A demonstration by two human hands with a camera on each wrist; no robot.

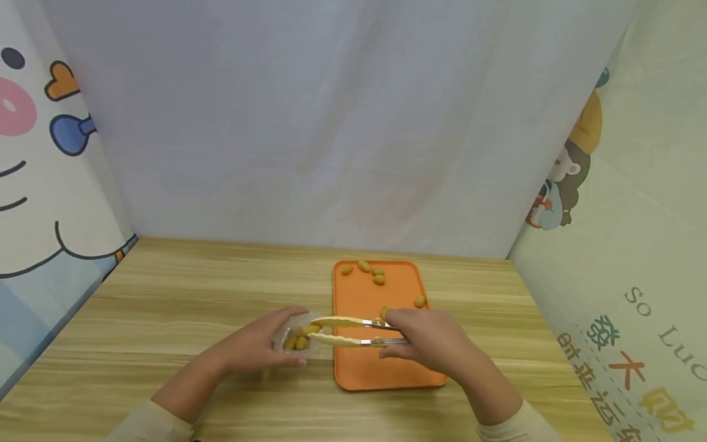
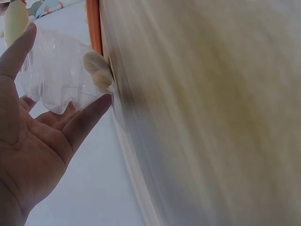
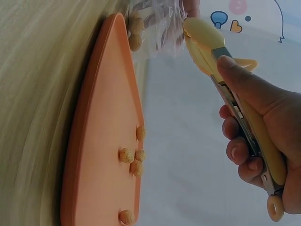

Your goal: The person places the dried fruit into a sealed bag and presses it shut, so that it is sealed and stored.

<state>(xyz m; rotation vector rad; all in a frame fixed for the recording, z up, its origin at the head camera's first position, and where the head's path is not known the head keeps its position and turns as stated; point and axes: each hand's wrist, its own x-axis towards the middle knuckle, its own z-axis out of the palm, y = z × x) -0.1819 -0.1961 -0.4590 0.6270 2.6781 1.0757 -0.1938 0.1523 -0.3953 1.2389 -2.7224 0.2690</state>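
My left hand (image 1: 251,347) curls its thumb and fingers around a clear plastic container (image 2: 56,70) with ribbed walls, low over the table. Several small brown nuts (image 1: 301,343) lie at its bottom. The right hand (image 1: 431,337) grips a pair of tongs (image 3: 263,141), its thumb along one arm and its fingers wrapped beneath the other. Their pale yellow scalloped tips (image 1: 342,340) reach left to the container's mouth, slightly apart, and overlap one nut in the head view. On an orange tray (image 1: 359,301) beside the container lie several more rough-shelled nuts (image 3: 126,155).
A wood-grain table (image 1: 221,276) carries the tray, whose low raised rim runs all around. Behind stands a plain pale curtain (image 1: 276,123). Printed cloths with cartoon figures and lettering hang at the left (image 1: 55,184) and right sides.
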